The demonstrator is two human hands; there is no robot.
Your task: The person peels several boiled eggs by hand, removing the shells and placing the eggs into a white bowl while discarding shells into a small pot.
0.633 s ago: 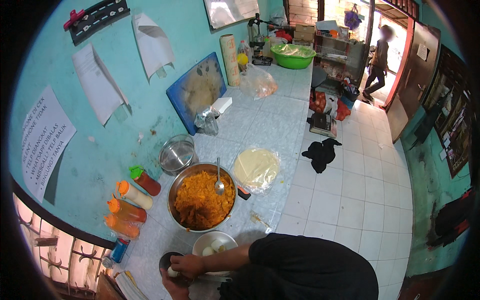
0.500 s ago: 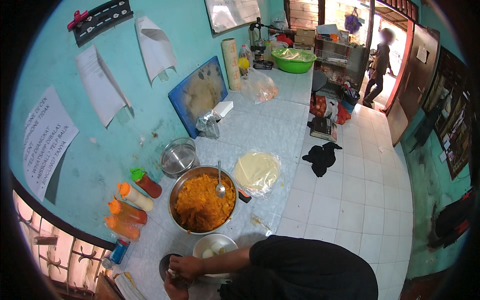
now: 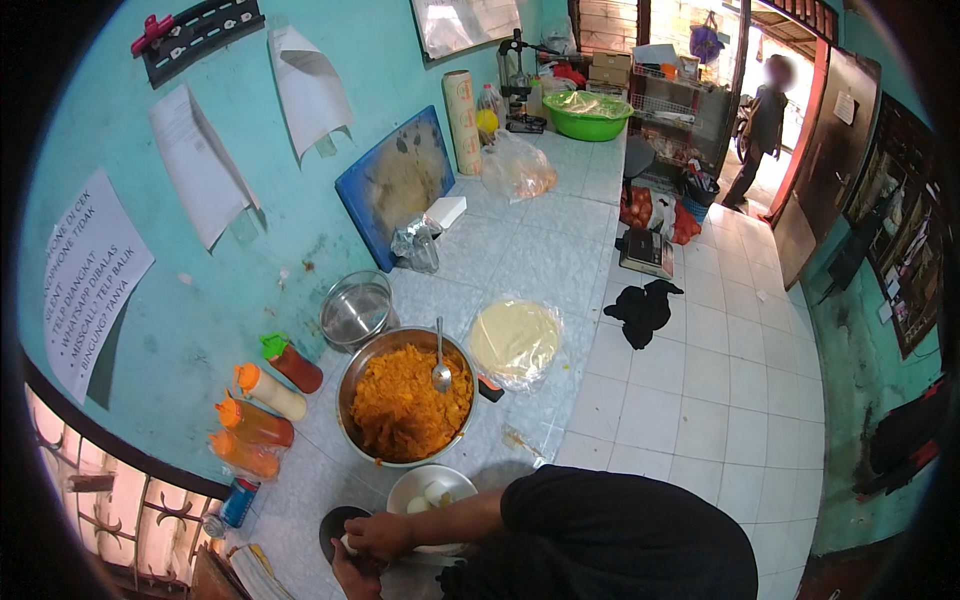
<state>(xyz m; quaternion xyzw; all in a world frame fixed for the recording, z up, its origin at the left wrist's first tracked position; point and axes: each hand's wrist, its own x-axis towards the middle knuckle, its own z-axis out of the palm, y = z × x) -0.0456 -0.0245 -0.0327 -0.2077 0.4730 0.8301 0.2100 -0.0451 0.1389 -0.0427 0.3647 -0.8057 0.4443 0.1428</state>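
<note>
My right hand reaches in from the right with its fingers closed on a small white boiled egg. Just below it, my left hand is curled against the same egg, its fingers partly hidden. Both hands are over a dark round bowl. Beside my right wrist stands a white bowl with several peeled eggs. Beyond it a large metal bowl holds an orange shredded filling, with a spoon lying in it.
Round pale wrappers in plastic lie right of the metal bowl. Sauce bottles line the wall on the left, near a blue can. A clear round container and a blue-edged board stand farther back. A person is at the doorway.
My hands shift slightly over the dark bowl, and more of the egg's white shows between them. The person in the doorway has changed stance.
</note>
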